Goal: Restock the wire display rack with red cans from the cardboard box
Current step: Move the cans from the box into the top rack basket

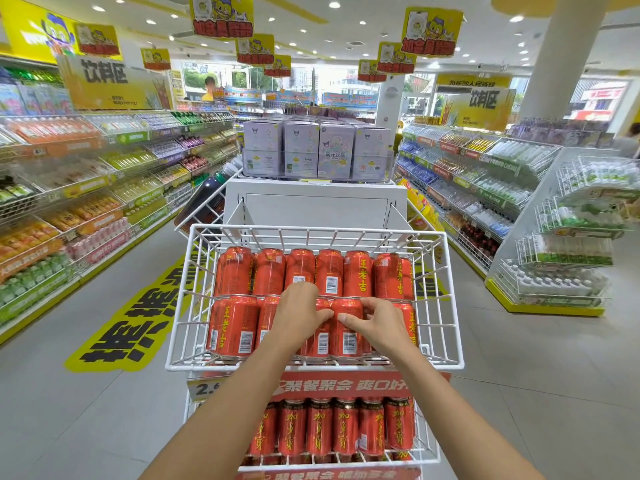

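Note:
A white wire display rack (313, 365) stands right in front of me. Its top basket holds two rows of red cans (235, 327) lying on their sides. My left hand (299, 313) and my right hand (379, 323) both rest on the near row, fingers curled around one red can (346, 336) in the middle. A lower basket (332, 460) holds a row of upright red cans (346, 427) with different lettering. No cardboard box is in view.
Drink shelves line the left aisle (86, 188) and the right aisle (467, 181). A white end stand with lilac cartons (317, 152) rises behind the rack. A wire rack of water bottles (571, 244) stands at right. Yellow floor lettering (138, 317) lies at left.

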Motion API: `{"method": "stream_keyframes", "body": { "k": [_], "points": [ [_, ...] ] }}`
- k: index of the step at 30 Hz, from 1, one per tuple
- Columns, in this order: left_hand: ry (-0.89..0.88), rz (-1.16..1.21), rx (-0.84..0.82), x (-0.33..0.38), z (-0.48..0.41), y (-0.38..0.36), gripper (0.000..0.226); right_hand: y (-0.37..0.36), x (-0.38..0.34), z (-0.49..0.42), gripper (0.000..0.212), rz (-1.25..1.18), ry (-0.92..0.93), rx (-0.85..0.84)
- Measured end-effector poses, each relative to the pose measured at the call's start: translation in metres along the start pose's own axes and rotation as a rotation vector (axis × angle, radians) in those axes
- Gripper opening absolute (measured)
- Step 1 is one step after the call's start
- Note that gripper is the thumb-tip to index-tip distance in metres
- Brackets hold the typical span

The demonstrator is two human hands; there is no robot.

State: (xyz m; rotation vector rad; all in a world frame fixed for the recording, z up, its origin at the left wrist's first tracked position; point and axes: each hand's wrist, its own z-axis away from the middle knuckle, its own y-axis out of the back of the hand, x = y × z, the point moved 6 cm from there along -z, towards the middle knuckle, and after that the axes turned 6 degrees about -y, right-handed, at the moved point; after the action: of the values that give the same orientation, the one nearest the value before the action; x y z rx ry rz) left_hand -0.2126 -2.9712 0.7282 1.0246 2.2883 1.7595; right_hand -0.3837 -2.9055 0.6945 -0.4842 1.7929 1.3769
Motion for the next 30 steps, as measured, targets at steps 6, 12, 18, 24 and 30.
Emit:
{"method": "stream_keyframes", "body": {
  "k": [6,12,18,24,30],
  "points": [
    [-0.064,-0.052,0.083,0.003,0.017,0.030,0.045,0.007,-0.018,0.007,0.052,0.193,0.016,0.028],
    [-0.217,-0.251,-0.150,0.006,0.063,0.053,0.043,0.019,-0.042,0.042,0.067,0.542,0.148,-0.004],
    [-0.286,-0.365,-0.293,0.014,0.125,0.064,0.058,0.026,-0.061,0.118,0.081,0.772,0.251,-0.061],
    [-0.409,-0.287,-0.282,0.023,0.195,0.070,0.057,0.021,-0.062,0.208,0.079,0.817,0.191,-0.068],
    [-0.393,-0.252,-0.385,-0.003,0.272,0.037,0.063,-0.031,-0.030,0.276,0.076,0.831,0.179,-0.120]
  ]
}}
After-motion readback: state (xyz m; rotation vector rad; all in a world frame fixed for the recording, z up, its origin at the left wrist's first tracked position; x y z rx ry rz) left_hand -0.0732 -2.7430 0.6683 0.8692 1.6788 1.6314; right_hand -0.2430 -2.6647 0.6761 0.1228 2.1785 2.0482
